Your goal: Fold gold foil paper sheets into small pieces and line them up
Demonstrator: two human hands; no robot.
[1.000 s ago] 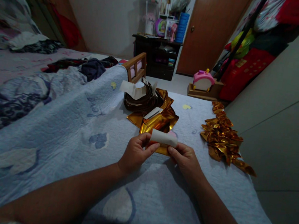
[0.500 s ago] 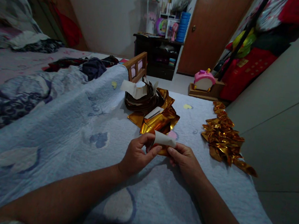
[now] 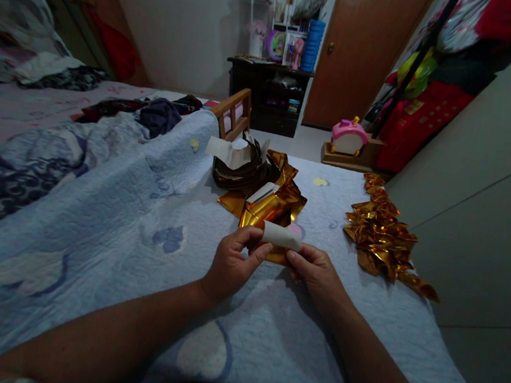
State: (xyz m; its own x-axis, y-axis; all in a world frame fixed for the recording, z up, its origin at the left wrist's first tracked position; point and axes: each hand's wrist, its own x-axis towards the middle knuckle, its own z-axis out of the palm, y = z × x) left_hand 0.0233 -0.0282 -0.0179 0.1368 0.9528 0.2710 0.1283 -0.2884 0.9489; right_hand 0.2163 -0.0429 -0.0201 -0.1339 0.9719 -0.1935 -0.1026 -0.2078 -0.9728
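Between my hands is a sheet of gold foil paper [image 3: 282, 236], its white backing curled over at the top and a gold strip showing below. My left hand [image 3: 236, 260] pinches its left end between thumb and fingers. At the right end, my right hand [image 3: 314, 269] grips the lower edge with thumb and forefinger. Just beyond lie loose gold foil sheets [image 3: 277, 203], some folded, against a round stack of dark-edged paper [image 3: 243, 175] with white flaps sticking up. To the right, folded gold foil pieces [image 3: 382, 236] lie in a heap along the bed's edge.
A pale blue quilt [image 3: 127, 263] with heart patterns covers the bed. A wooden bed rail [image 3: 233, 115] stands at its far end. Beyond are a dark cabinet [image 3: 266, 97] and a pink toy [image 3: 349, 137]. Crumpled bedding [image 3: 46, 161] lies left; a pale panel [image 3: 489, 200] rises right.
The white-backed top of the foil paper has curled over a little more, and the left fingers have shifted slightly upward. Both hands keep hold of it.
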